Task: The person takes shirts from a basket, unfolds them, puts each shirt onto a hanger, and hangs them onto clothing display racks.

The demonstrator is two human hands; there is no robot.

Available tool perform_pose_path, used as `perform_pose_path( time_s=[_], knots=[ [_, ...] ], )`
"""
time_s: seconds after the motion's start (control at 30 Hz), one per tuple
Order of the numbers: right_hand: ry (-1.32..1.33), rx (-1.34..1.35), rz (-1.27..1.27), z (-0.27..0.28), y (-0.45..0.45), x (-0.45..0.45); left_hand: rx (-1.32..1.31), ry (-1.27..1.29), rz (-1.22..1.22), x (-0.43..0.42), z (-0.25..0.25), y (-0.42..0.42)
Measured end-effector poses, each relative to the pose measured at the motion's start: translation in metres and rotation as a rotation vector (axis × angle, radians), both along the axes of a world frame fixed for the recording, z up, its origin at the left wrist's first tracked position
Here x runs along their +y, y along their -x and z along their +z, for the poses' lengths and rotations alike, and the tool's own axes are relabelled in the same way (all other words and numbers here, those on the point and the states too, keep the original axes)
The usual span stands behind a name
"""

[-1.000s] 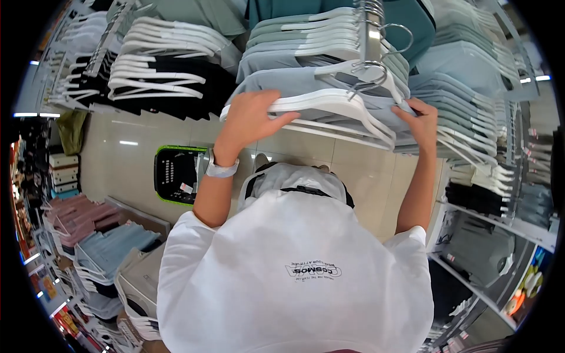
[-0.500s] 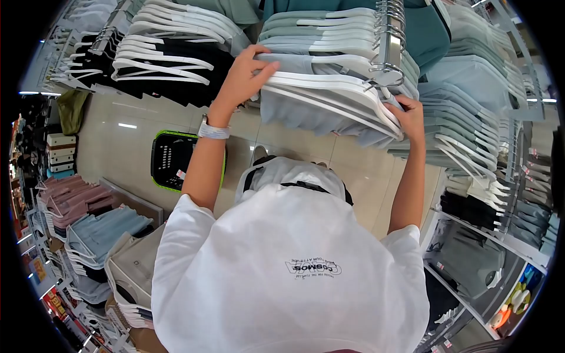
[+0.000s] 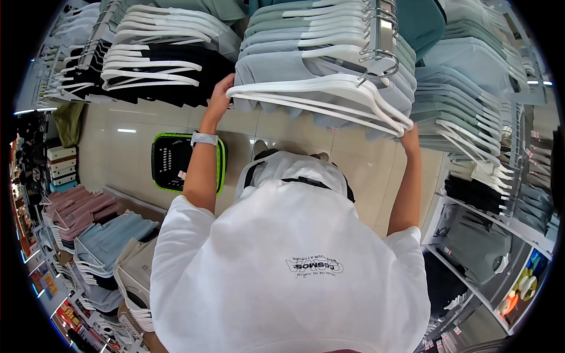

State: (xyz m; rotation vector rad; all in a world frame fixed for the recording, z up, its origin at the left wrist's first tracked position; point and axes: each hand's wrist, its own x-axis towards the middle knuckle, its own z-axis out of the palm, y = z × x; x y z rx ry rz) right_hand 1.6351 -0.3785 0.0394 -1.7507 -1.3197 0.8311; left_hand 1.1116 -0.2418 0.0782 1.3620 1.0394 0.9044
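Observation:
A front group of white hangers (image 3: 294, 94) hangs from a metal rail, with light grey garments (image 3: 268, 70) behind and below them. My left hand (image 3: 219, 101) is at the left tip of the front hanger, fingers curled at its end and partly hidden by the grey cloth. At the opposite end, my right hand (image 3: 410, 140) grips the hangers' right tips from below; most of its fingers are out of sight behind them. The metal rail (image 3: 382, 35) carries several hooks above the hangers.
A black basket with a green rim (image 3: 221, 167) stands on the tiled floor to the left. Black garments (image 3: 170, 56) on white hangers hang left of my left hand. More grey-green garments (image 3: 453, 97) hang at right. Folded pink clothes (image 3: 82, 206) lie at lower left.
My left hand has slid leftward and down from the top of the hangers to their left tip. My right hand has moved slightly down. The front hangers sit farther left.

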Motion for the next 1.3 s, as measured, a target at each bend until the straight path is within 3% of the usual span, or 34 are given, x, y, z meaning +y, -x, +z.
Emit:
perform_pose_path(
  time_s=[0.07, 0.13, 0.17, 0.2, 0.27, 0.33, 0.4, 0.43, 0.5, 0.53, 0.6, 0.67, 0.8, 0.87, 1.0, 1.3],
  knots=[
    [-0.028, -0.03, -0.029, -0.008, -0.004, -0.006, 0.019, 0.001, 0.035, -0.002, -0.021, 0.006],
    [0.143, -0.13, -0.082, -0.01, -0.007, -0.014, 0.261, -0.045, -0.005, -0.008, -0.026, 0.009],
    [0.158, -0.316, -0.062, -0.01, -0.009, -0.015, 0.261, -0.039, 0.008, -0.011, -0.031, 0.009],
    [0.159, -0.318, -0.042, -0.012, -0.007, -0.018, 0.222, -0.049, 0.131, -0.012, -0.036, 0.008],
    [0.013, -0.483, -0.371, -0.021, -0.001, -0.027, 0.184, -0.052, 0.3, -0.018, -0.051, 0.014],
    [-0.13, -0.456, -0.522, -0.051, 0.004, -0.034, 0.376, -0.118, 0.434, -0.026, -0.073, 0.028],
    [-0.017, -0.251, -0.61, -0.076, 0.021, -0.045, 0.513, -0.179, 0.519, -0.045, -0.084, 0.031],
    [0.037, -0.231, -0.532, -0.091, 0.028, -0.053, 0.563, -0.18, 0.5, -0.058, -0.092, 0.032],
    [0.316, 0.111, -0.602, -0.116, 0.058, -0.061, 0.62, -0.153, 0.536, -0.085, -0.101, 0.032],
    [0.501, 0.261, -0.572, -0.135, 0.064, -0.067, 0.642, -0.071, 0.473, -0.103, -0.102, 0.029],
    [0.694, 0.29, -0.39, -0.148, 0.096, -0.078, 0.656, 0.032, 0.447, -0.141, -0.106, 0.032],
    [0.733, 0.206, -0.019, -0.146, 0.133, -0.077, 0.698, 0.12, 0.369, -0.173, -0.121, 0.035],
    [0.735, 0.084, 0.36, -0.14, 0.209, -0.046, 0.823, 0.23, 0.412, -0.23, -0.164, 0.06],
    [0.664, 0.018, 0.683, -0.147, 0.243, -0.026, 0.805, 0.289, 0.465, -0.25, -0.182, 0.083],
    [0.95, -0.03, 0.809, -0.147, 0.331, 0.022, 0.76, 0.455, 0.557, -0.275, -0.205, 0.131],
    [1.093, -0.189, 1.112, -0.171, 0.549, 0.067, 0.73, 0.63, 0.796, -0.28, -0.239, 0.196]
  ],
)
